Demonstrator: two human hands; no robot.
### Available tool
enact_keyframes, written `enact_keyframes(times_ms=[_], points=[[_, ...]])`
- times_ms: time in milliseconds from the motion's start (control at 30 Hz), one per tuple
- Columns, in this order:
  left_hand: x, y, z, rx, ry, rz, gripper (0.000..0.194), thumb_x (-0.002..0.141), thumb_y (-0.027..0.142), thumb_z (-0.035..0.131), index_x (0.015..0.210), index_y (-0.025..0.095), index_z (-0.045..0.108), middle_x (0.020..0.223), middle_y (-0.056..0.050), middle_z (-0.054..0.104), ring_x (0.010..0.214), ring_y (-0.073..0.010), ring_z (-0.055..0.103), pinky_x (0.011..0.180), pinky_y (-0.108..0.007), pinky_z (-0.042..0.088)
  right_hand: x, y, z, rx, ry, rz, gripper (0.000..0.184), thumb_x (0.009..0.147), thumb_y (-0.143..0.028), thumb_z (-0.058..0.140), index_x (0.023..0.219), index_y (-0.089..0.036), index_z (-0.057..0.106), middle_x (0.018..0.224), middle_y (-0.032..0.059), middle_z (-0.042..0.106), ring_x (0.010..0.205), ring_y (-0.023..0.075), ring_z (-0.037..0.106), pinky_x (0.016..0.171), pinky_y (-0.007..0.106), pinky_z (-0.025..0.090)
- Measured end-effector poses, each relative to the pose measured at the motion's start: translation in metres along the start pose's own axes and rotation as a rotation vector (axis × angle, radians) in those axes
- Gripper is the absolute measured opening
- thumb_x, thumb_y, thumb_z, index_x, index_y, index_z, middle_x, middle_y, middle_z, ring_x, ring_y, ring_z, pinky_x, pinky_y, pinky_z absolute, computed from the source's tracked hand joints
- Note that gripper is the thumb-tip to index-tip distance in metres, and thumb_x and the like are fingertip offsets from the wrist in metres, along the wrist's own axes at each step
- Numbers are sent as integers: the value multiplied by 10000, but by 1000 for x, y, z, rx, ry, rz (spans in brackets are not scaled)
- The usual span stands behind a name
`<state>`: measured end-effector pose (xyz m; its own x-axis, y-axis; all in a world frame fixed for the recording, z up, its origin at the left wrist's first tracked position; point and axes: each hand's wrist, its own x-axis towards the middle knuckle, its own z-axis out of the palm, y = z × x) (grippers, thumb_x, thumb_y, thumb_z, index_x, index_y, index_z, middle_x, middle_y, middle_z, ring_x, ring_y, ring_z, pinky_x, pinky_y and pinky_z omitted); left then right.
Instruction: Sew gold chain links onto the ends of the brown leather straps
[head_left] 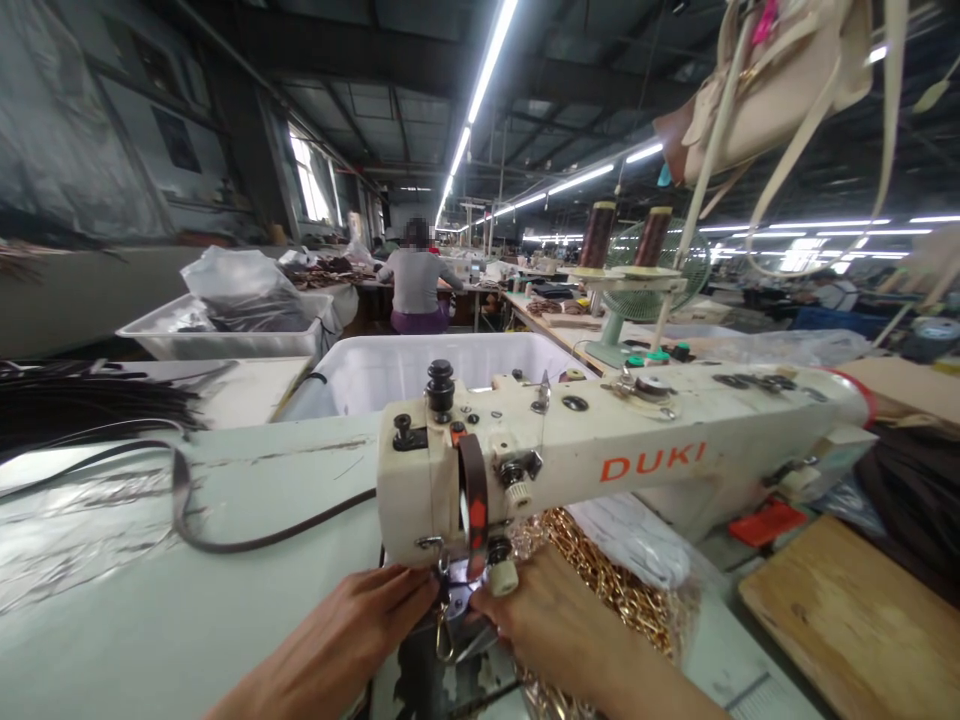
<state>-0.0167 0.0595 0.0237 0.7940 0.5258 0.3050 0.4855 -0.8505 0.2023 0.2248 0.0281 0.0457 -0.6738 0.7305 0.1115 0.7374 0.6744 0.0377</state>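
Note:
A cream sewing machine (pixel 540 440) marked DUKI stands before me. Under its head, at the lit needle area, both my hands work close together. My left hand (pixel 375 615) lies left of the presser foot, fingertips pinched together on what looks like the end of a thin dark brown strap (pixel 270 541), which runs off to the left and passes behind the machine head. On the other side, my right hand (pixel 547 610) has its fingers curled in at the foot; what they grip is hidden. A gold-coloured metal clasp (pixel 445 637) hangs between the hands.
Gold chains (pixel 574 545) in clear plastic lie right of the needle, under the machine arm. A white bin (pixel 450 355) stands behind the machine. Thread spools (pixel 598 238) and a green fan (pixel 622 300) are beyond. A wooden board (pixel 855 610) sits right. A person (pixel 418 285) sits farther off.

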Motion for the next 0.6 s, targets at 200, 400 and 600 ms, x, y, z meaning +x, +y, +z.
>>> enact_keyframes(times_ms=[200,400,600], points=[[-3,-5,6,143,98,105,344,969,158,332,1239,193,543,1126,-95,671,965,-222,663,863,-305,552,0,-3,0,-14,-1,11,74,843,-165,594,890,-221,611,837,26,712,738,220,665,653,316,463],[-2,-7,6,185,134,75,327,955,161,391,1227,228,561,1091,-52,687,908,-188,680,826,-270,564,1,-4,-3,9,-8,7,113,862,-164,558,949,-213,610,833,43,717,744,230,670,662,350,476],[-10,-24,14,26,198,24,316,957,257,419,1208,283,610,1055,-16,708,871,-178,697,789,-228,579,2,-3,-12,43,-23,-22,56,841,-137,585,850,-171,629,760,39,713,662,211,664,550,308,441]])
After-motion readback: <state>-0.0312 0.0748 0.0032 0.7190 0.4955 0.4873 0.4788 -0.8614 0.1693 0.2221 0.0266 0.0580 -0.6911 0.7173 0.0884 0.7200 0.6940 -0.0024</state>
